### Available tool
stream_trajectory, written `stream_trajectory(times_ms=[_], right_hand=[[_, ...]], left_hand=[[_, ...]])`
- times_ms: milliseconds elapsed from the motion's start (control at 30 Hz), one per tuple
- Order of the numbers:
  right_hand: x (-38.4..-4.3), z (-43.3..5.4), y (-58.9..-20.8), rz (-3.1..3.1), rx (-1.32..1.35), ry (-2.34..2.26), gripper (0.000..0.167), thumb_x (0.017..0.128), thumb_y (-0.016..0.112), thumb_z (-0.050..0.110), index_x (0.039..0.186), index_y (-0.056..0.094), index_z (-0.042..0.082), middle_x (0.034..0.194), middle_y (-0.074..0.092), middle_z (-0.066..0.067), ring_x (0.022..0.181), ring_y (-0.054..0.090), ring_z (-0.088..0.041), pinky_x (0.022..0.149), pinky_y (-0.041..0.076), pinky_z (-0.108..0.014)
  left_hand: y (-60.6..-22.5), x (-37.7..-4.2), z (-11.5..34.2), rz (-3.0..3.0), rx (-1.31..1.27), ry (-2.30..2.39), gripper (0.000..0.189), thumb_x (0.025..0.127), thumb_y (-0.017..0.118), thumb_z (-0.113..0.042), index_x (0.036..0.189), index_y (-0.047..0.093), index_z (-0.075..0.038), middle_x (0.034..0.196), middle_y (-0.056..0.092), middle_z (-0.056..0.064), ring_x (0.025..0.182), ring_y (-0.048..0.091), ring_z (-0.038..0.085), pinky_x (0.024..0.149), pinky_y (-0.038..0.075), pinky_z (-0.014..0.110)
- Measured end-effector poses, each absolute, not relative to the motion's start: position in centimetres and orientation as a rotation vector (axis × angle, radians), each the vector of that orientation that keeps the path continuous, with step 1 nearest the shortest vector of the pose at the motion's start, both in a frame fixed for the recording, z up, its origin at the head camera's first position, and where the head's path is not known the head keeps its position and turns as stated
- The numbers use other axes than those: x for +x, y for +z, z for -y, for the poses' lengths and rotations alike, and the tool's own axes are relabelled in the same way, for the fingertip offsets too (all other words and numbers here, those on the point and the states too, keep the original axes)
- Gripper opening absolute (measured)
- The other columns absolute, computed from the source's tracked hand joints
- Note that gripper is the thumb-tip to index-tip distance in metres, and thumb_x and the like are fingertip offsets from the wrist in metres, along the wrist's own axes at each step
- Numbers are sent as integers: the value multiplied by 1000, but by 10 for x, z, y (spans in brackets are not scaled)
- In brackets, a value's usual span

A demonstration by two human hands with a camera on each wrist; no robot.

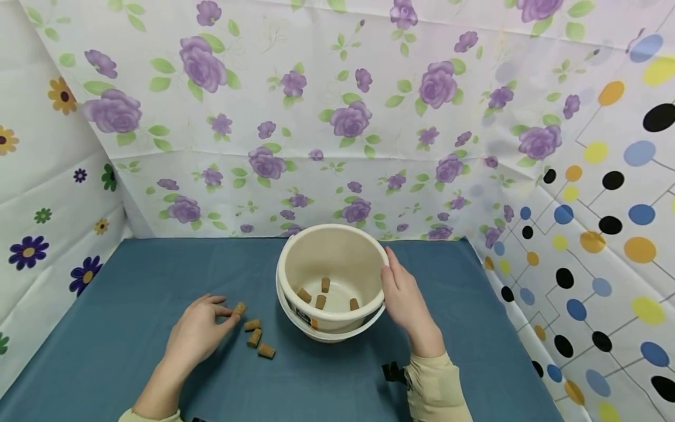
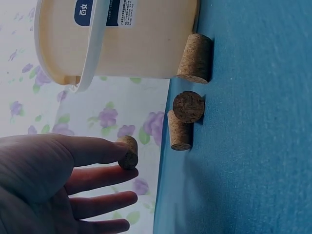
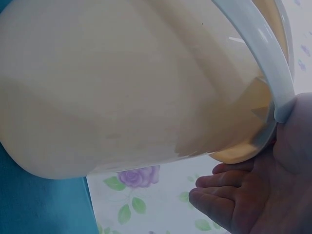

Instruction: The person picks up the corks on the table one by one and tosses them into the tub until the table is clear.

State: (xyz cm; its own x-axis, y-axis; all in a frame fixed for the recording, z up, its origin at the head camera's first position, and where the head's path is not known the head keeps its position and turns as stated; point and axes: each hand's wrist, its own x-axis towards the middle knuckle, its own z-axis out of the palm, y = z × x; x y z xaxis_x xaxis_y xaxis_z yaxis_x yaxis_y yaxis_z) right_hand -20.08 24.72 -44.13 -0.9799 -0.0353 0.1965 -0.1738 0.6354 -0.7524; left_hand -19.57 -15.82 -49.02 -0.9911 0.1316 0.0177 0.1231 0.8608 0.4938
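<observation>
Head: left fingers (image 1: 224, 311) pinch cork (image 1: 239, 308); right fingers (image 1: 390, 284) touch bucket (image 1: 327, 255).

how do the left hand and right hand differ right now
The left hand pinches a cork between thumb and index finger, while the right hand holds no cork and rests against the cream bucket at its rim.
In the head view, the left hand is left of the bucket, near loose corks; the right hand is at its right side.
Both are bare, with pale yellow sleeves.
</observation>
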Motion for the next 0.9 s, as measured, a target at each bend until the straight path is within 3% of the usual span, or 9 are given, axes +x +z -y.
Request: stream_trajectory(times_ms=[900], right_hand=[[-201,-247,-441,2705,154,1270,59,118,32,33,171,25,8,163,44,-23,142,53,-41,112,46,-61]], left_hand=[[-484,-192,159,-3032,212,894,30,98,81,-29,108,84,-1,142,64,28,146,42,53,109,40,73]])
